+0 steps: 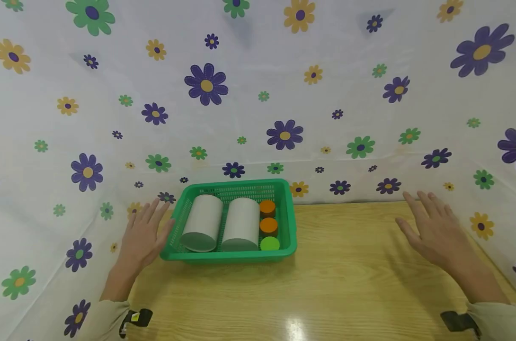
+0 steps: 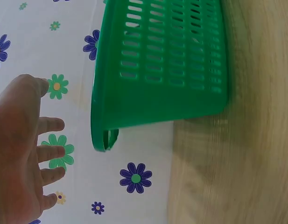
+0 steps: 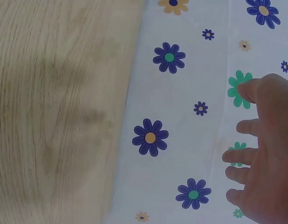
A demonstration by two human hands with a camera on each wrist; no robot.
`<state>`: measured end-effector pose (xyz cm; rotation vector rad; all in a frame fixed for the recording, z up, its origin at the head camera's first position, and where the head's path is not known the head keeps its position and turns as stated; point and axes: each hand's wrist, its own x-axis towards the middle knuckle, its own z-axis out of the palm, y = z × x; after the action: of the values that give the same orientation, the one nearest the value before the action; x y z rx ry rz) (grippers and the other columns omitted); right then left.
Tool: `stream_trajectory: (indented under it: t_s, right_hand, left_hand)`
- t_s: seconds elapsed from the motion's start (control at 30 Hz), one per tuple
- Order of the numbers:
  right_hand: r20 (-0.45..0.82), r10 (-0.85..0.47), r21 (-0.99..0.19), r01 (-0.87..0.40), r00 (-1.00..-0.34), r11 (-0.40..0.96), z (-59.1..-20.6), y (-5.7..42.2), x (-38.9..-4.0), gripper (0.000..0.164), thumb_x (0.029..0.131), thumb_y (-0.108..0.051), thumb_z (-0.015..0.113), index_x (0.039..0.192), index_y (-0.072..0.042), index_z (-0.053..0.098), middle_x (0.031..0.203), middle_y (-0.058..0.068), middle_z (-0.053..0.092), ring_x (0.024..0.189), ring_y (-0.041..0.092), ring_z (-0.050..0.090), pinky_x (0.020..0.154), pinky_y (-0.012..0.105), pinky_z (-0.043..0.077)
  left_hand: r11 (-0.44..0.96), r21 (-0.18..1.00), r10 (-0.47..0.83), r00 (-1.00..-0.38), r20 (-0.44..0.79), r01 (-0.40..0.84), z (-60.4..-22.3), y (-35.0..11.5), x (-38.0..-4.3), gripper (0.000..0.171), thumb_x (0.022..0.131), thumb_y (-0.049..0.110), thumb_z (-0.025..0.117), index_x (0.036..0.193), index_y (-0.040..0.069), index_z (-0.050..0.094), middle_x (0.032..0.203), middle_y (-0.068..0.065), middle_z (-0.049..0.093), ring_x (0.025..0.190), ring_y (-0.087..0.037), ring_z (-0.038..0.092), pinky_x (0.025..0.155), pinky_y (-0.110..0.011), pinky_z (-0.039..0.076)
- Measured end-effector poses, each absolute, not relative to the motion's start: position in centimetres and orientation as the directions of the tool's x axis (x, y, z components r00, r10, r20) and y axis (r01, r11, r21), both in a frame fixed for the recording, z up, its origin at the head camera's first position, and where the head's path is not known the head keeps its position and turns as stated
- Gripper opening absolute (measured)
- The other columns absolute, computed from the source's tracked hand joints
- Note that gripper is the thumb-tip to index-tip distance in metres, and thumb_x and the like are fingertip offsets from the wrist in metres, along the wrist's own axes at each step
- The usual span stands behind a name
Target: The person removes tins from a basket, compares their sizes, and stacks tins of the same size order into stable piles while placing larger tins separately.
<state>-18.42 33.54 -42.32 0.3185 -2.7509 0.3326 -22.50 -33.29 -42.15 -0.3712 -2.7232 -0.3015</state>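
Note:
A green plastic basket (image 1: 228,257) with slotted walls stands on the table, left of the middle. Inside it, two white cylinders (image 1: 203,220) lie side by side. Along its right side sit two orange-topped round containers (image 1: 268,225) and one with a light green top (image 1: 270,244). My left hand (image 1: 144,237) hovers beside the basket's left wall with fingers extended, holding nothing. In the left wrist view that hand (image 2: 20,149) is apart from the basket's rim (image 2: 98,107). Far to the right, my right hand (image 1: 432,232) is raised, its fingers straight and spread, with nothing in it.
The wood-grain table (image 1: 339,279) carries the basket near its back edge. White flower-printed cloth (image 1: 249,61) rises behind the table and along both sides. Dark straps (image 1: 143,317) circle both wrists over light sleeves.

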Motion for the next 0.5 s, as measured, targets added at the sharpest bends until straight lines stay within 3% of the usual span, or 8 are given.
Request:
stream_trajectory:
  t_s: [0.33, 0.5]
  right_hand:
    - [0.447, -0.175, -0.235, -0.304, -0.877, 0.923, -42.4, 32.9, -18.4, 0.065, 0.107, -0.031, 0.051, 0.158, 0.001, 0.029, 0.149, 0.041, 0.033, 0.137, 0.061, 0.028, 0.119, 0.063, 0.008]
    - [0.466, -0.165, -0.278, -0.321, -0.869, 0.905, -42.1, 32.2, -18.1, 0.064, 0.106, -0.029, 0.053, 0.159, -0.002, 0.030, 0.149, 0.040, 0.033, 0.134, 0.061, 0.030, 0.114, 0.069, 0.015]
  left_hand:
    - [0.909, 0.205, 0.225, -0.840, 0.493, 0.363, -42.4, -32.0, -21.6, 0.052, 0.108, 0.037, 0.048, 0.149, 0.006, 0.050, 0.153, -0.025, 0.045, 0.141, -0.049, 0.037, 0.111, -0.072, 0.021]
    - [0.889, 0.216, 0.228, -0.799, 0.557, 0.405, -42.8, -31.3, -21.0, 0.048, 0.107, 0.032, 0.052, 0.145, 0.003, 0.054, 0.147, -0.024, 0.051, 0.137, -0.045, 0.043, 0.110, -0.065, 0.027]
